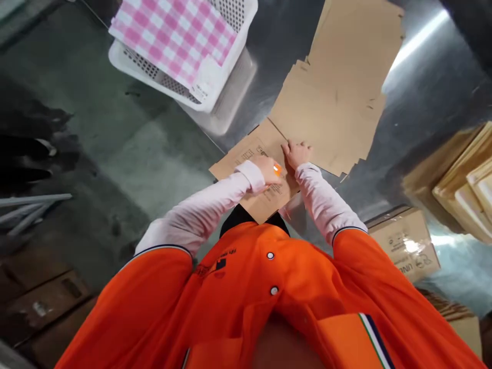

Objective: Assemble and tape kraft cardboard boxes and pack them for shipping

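You wear a bright orange cloth shirt [246, 277] (round white buttons [270, 255], navy-and-white sleeve trim [348, 227]) over long, pale pink fabric sleeves [205, 206].

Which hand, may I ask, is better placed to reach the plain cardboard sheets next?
Probably the right hand: it touches the printed cardboard beside the plain cardboard sheets, while the left hand lies farther away.

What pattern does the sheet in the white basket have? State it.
Pink-and-white checks on the sheet, seen in the head view.
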The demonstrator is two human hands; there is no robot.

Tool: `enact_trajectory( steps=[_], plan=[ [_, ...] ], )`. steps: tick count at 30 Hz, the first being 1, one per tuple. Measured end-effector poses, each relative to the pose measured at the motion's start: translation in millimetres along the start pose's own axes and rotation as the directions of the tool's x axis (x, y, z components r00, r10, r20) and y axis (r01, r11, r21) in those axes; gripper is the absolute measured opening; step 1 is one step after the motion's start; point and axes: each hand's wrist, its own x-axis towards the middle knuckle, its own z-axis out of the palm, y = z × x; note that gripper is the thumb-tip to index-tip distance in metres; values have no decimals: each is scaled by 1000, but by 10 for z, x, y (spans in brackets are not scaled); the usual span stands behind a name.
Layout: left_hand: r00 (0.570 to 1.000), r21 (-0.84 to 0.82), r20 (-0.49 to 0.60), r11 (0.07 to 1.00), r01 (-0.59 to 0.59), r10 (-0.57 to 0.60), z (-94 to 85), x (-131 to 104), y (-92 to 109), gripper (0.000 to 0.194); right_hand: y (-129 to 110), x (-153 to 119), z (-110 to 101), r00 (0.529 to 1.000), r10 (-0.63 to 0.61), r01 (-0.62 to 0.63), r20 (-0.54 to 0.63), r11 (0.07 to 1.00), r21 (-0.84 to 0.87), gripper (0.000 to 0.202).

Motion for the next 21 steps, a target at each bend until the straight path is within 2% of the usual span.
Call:
enact_trajectory(
  steps=[3,5,7,10,13,16,21],
  plan=[
    [999,5,-6,999,-36,36,-67,4,55,54,-105,-131,84,989,91,-90,-113,996,18,57],
    [997,3,6,997,-74,74,-100,-14,74,49,-161,-176,123,987,78,-77,-137,997,15,58],
    [994,2,11,994,-107,107,-82,-53,45,50,-199,-180,174,995,19,-17,-97,1000,21,61],
    [995,-19,3,995,-97,97,47,-185,-102,58,-231,-161,257,1000,-3,4,-31,999,36,64],
    [999,-35,-15,998,-51,51,235,-413,-314,65,-260,-186,300,999,3,-1,-48,999,36,64],
    [999,-30,38,1000,-2,3,410,-706,-499,67,-296,-240,296,998,-28,31,-50,997,71,65],
    [992,-32,91,995,95,-92,733,-1356,-834,67,-323,-259,288,998,1,1,-57,999,32,64]
  ],
)
